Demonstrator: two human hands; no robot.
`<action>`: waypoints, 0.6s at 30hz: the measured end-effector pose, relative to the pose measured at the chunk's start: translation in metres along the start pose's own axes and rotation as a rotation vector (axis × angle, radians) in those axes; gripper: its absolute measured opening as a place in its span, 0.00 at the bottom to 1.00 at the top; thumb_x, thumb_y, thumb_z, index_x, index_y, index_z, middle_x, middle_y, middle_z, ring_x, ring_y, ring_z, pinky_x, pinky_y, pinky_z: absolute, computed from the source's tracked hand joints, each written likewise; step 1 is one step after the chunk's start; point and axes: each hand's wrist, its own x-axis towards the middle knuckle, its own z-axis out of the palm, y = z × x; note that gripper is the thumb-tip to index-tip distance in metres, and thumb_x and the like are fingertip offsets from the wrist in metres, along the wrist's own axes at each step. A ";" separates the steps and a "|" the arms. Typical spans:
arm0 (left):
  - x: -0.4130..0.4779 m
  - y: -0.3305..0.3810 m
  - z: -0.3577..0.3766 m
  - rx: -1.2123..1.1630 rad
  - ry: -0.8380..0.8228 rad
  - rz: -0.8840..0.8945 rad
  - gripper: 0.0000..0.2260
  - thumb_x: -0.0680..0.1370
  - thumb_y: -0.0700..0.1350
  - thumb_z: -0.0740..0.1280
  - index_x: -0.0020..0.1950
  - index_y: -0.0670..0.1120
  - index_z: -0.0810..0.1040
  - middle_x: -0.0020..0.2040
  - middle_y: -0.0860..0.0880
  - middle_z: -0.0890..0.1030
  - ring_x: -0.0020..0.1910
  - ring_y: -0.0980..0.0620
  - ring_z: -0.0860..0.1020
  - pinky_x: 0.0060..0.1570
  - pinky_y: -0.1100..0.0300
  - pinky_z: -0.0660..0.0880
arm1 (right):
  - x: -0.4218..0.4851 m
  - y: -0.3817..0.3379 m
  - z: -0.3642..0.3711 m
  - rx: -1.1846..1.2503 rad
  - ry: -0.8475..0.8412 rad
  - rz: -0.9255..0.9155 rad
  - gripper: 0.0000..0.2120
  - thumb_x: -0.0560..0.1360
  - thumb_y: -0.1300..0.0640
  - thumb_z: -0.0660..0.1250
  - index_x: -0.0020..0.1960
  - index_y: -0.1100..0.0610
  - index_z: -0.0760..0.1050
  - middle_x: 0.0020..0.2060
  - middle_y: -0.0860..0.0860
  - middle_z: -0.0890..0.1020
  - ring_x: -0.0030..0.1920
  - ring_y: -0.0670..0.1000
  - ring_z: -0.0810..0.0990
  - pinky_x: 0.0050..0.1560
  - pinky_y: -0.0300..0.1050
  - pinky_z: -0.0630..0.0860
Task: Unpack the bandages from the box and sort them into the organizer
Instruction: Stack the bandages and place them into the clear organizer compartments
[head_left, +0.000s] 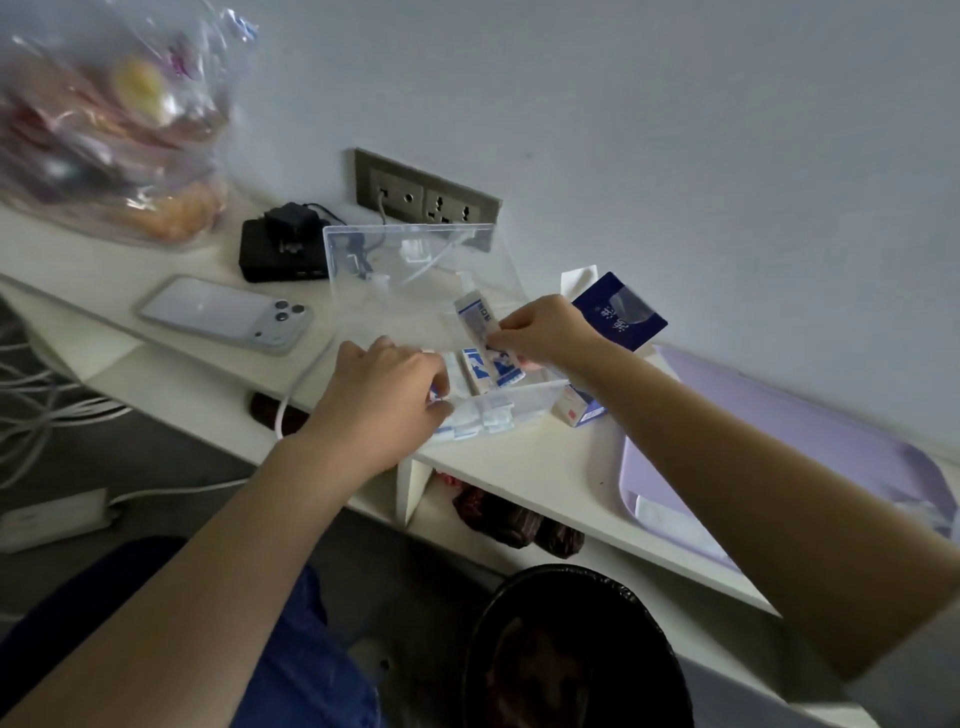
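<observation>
A pale cream desk (519, 467) runs along the wall, with a flat lavender plastic tray (779, 441) at its right end. At the centre sits the clear, hard-walled plastic organizer (395, 312), its see-through lid tipped up at the back. Just right of it lies the small white-and-blue cardboard bandage box (579, 410), which has a red mark on one face.

The hands are apart, one on each side of the organizer. The left hand (384, 395) curls over the near-left corner, fingertips among the small blue-and-white paper-wrapped bandages (478, 421) heaped in the front compartment (whether it grips one or only steadies the pile I cannot tell). The right hand (545, 332) pinches one end of a long, thin, white-and-blue wrapped bandage strip (475, 322).

That strip is what the next move probably turns on. It hangs above the rear compartment, left of the right hand's fingertips, its long axis tilted up and away. This roughly matches the row of taller packets (493, 369) standing on end below it. The right hand is nearer, so lowering the strip beside them looks likely.
</observation>
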 end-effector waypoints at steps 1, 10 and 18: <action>-0.002 -0.002 0.000 0.009 -0.010 0.009 0.07 0.79 0.53 0.62 0.53 0.53 0.76 0.51 0.55 0.79 0.55 0.52 0.71 0.48 0.56 0.60 | 0.004 0.000 0.006 -0.028 -0.028 0.027 0.10 0.73 0.56 0.69 0.51 0.60 0.81 0.40 0.54 0.81 0.40 0.52 0.79 0.39 0.38 0.72; -0.004 -0.013 0.000 -0.038 -0.010 0.001 0.05 0.79 0.50 0.62 0.51 0.53 0.77 0.49 0.54 0.79 0.52 0.52 0.73 0.49 0.56 0.59 | 0.030 -0.002 0.041 -0.107 -0.138 0.134 0.14 0.71 0.58 0.70 0.55 0.63 0.76 0.48 0.59 0.83 0.48 0.55 0.83 0.51 0.51 0.80; -0.002 -0.012 0.001 -0.040 -0.020 -0.002 0.03 0.80 0.49 0.62 0.50 0.54 0.76 0.49 0.55 0.79 0.52 0.52 0.74 0.50 0.56 0.59 | 0.032 -0.010 0.052 -0.309 -0.168 0.047 0.14 0.74 0.59 0.67 0.56 0.65 0.76 0.52 0.59 0.82 0.52 0.55 0.82 0.55 0.49 0.79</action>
